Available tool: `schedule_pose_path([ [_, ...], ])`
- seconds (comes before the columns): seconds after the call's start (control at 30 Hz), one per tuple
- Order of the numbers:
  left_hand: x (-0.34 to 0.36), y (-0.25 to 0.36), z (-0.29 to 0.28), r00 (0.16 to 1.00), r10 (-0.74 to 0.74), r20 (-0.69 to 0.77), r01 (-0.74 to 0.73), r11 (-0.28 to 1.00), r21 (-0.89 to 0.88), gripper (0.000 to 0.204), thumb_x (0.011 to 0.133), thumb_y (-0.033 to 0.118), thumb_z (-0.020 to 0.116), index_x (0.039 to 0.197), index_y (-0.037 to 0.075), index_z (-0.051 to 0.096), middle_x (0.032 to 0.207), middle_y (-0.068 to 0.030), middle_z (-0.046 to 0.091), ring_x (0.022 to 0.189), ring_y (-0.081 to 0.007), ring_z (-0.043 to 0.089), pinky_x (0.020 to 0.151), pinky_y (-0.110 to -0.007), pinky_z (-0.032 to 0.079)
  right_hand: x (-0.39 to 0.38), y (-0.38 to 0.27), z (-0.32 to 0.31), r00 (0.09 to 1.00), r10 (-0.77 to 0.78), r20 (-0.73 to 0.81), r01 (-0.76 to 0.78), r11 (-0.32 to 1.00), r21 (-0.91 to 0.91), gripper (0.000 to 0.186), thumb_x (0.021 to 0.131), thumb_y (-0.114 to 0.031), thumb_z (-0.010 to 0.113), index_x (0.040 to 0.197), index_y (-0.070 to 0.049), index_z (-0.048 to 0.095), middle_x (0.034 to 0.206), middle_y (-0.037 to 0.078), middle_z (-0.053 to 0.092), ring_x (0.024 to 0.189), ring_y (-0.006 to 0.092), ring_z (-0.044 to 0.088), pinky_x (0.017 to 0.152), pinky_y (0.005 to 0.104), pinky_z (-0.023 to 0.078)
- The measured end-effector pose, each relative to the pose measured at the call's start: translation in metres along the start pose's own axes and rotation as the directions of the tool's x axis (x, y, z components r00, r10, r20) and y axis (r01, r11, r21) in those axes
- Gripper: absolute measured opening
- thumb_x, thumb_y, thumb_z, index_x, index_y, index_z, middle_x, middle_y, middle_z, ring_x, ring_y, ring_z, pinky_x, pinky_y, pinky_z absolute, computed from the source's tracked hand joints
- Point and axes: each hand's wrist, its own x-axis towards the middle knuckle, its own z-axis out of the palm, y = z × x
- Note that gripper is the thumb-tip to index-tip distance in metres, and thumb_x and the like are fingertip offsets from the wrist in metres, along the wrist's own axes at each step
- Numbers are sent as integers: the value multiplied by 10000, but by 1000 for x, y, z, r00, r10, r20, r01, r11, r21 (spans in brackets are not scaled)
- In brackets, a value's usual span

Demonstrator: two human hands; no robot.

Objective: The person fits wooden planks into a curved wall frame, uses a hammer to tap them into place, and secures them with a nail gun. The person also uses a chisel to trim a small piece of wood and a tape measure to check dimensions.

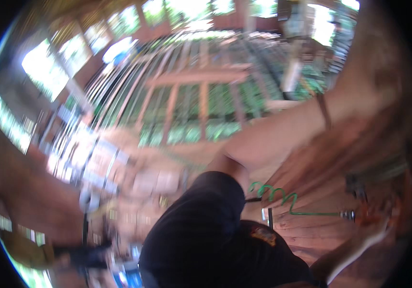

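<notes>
Motion smears much of the head view. My left arm, with a brown band at the wrist, stretches from a dark short sleeve toward the upper right. My left hand (pixel 376 67) is a blur there, above a broad reddish-brown wooden surface (pixel 330 153); its fingers cannot be made out. At the lower right my right hand (pixel 388 222) is closed on an orange air tool (pixel 371 214) with a dark part above it. A silver coupling (pixel 347 215) joins the tool to a green coiled hose (pixel 282 196). The tool's exact kind is too blurred to tell.
Long wooden beams (pixel 196 76) form an open grid beyond me, with green plants showing between them. Blurred boxes (pixel 155 182) and pale stacked pieces (pixel 101 161) stand to the left. A blue object (pixel 128 278) lies at the lower edge. Posts (pixel 292 74) rise around the space.
</notes>
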Motion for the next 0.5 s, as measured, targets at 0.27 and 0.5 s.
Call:
schedule_pose_path([
  [0.27,-515,198,-275,-285,-957,-44,793,-262,550,374,896,230,658,1203,16,673,1168,-254,693,1090,-418,671,933,-508,524,-24,115,46,863,201,464,-252,966,50,329,1030,-147,571,1339,-120,463,777,23,456,673,140,464,710,374,468],
  [0.5,-677,513,-418,-676,-426,-601,184,-888,422,395,875,349,642,1092,43,767,1165,-239,717,1124,-369,694,972,-448,539,23,177,137,760,215,613,-450,855,259,108,1015,-207,568,1048,-109,535,827,18,427,796,185,440,772,407,446],
])
